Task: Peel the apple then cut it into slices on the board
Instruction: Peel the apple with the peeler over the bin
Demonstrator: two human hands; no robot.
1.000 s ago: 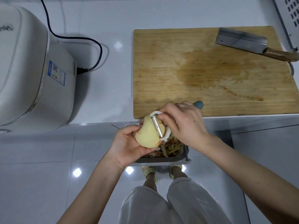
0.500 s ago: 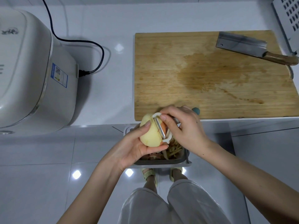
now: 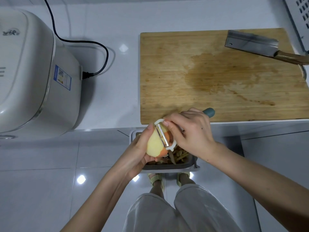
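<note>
My left hand (image 3: 136,154) grips a mostly peeled, pale yellow apple (image 3: 154,144) with a patch of reddish skin left on its right and lower side. My right hand (image 3: 190,136) holds a white Y-shaped peeler (image 3: 163,135) with a teal handle end; its metal blade lies against the apple. Both hands are over a grey bin (image 3: 168,166) just below the counter edge. The wooden cutting board (image 3: 217,77) lies on the counter beyond, with a cleaver (image 3: 250,43) at its far right corner.
A white appliance (image 3: 33,72) with a black power cord (image 3: 93,47) stands at the left of the white counter. The bin holds peel scraps (image 3: 179,155). A white perforated rack (image 3: 299,17) is at the top right. My legs and sandalled feet are below.
The apple has been turned in my left hand, so more reddish skin shows beside the blade. The peeler has shifted slightly across the apple.
</note>
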